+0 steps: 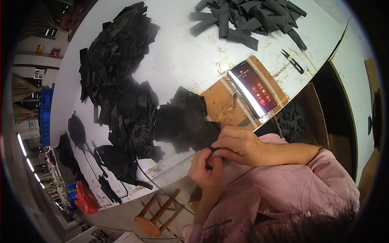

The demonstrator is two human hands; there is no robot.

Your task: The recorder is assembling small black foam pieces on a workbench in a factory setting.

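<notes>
Tabletop edge (168, 165) apparently by left hand (206, 168)

A workshop: the white worktable (172, 52) bears heaps of black cut pieces (117, 52) and 1 pair of snips (298, 67), with a wooden stool (149, 226) (round-seated), blue crates (45, 115) and strip lights (22, 145) around it.

A scuffed white desk (170, 44) spreads wide. Past its left edge, brown curtains (25, 87) hang by a pale wall (49, 73), near a blue crate (45, 117), and bright tube lights (22, 144) run in a row. Off the near edge, a round-seated wooden stool (148, 226) stands on greyish floor (125, 216).
</notes>
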